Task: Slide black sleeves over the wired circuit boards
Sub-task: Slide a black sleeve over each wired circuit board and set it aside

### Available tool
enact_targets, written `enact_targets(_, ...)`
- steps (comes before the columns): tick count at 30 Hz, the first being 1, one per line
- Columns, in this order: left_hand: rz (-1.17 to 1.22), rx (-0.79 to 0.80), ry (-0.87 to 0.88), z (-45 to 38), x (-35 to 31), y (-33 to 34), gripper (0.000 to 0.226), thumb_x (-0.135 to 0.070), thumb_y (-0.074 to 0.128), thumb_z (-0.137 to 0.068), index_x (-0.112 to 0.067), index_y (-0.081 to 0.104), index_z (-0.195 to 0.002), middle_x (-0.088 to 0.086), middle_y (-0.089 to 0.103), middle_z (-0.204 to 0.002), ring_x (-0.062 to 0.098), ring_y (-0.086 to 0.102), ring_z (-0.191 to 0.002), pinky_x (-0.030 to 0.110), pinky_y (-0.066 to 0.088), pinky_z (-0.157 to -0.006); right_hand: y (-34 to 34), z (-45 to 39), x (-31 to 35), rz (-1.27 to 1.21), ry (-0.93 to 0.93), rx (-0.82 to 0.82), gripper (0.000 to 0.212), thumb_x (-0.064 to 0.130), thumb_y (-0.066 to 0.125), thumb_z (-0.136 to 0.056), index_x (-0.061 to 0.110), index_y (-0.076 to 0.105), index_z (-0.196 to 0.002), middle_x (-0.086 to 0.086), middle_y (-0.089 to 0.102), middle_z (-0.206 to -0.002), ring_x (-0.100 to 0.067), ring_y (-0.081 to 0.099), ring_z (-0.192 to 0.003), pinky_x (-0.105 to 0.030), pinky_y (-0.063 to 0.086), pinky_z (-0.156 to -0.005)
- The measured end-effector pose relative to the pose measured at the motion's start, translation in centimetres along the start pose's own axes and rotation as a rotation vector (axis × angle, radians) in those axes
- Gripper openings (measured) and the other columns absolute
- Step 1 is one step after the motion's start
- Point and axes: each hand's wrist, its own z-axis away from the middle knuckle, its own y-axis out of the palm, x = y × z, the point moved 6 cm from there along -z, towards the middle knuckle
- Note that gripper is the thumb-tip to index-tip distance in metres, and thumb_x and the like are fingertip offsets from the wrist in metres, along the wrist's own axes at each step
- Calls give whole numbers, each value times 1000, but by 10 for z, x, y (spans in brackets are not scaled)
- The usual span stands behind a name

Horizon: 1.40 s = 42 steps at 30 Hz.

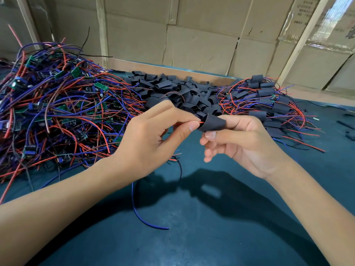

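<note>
Step in hand: threading wire ends into a sleeve, early in the cycle for this piece. Left hand (153,139) pinches red wire tips (200,123) between thumb and forefinger, right at the open mouth of a black sleeve (212,122). Right hand (244,143) holds that sleeve, thumb below and fingers behind, mouth squeezed open toward the left. Both hands are closed on their items, raised above the green mat (192,237), mid-frame.

The circuit board itself is hidden, probably inside the left palm; can't tell. A blue wire (140,214) hangs down from the left hand and curls onto the mat.

Next move, as a guess: feed the wires through, then pull the sleeve along until it covers the board. Needs the mouth kept open and the wire tips held together, else they snag on the rim.

Sleeve: matte black, flattened tube, soft, short, slightly flared at the mouth.

Supply: tangled pile of bare boards with wires (57,104) left, loose sleeves heap (178,91) centre back, sleeved boards pile (269,100) right.
</note>
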Motion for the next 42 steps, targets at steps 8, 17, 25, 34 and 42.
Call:
enact_targets(8,-134,124,158,1,-1,10,23,-16,59,-102,-6,72,-118,7,62,-91,27,58,-82,40,50,-75,8,0,-4,60,35,12,24,26,65,-90,5,76,-87,-15,67,-75,-26,62,-53,-36,55,-56)
enact_targets(17,-534,431,86,-4,12,14,70,-45,53,-95,-17,31,-155,0,60,-120,28,54,-108,45,45,-92,-14,-3,-2,135,33,-136,28,23,64,-90,-3,73,-85,-9,59,-64,-19,52,-43,-33,51,-47)
enact_targets(25,-705,487,-62,-8,43,1,53,-55,37,-101,-17,61,-74,-4,59,-72,28,60,-79,40,42,-85,-48,-3,-12,148,158,-223,22,15,60,-97,-3,69,-108,-5,57,-65,-18,50,-45,-35,55,-52)
enact_targets(34,-555,377,77,-12,13,-1,42,-38,25,-105,-13,52,-85,1,44,-81,27,48,-76,45,39,-73,-42,-4,-9,175,75,-218,48,20,75,-76,10,70,-123,-5,64,-72,-19,58,-58,-34,60,-69)
enact_targets(42,-397,465,28,-5,12,11,46,-33,41,-104,-11,49,-143,7,52,-109,22,50,-79,32,41,-73,-45,-4,-15,826,92,-260,44,26,86,-80,26,74,-122,19,71,-95,5,65,-82,-16,46,-86)
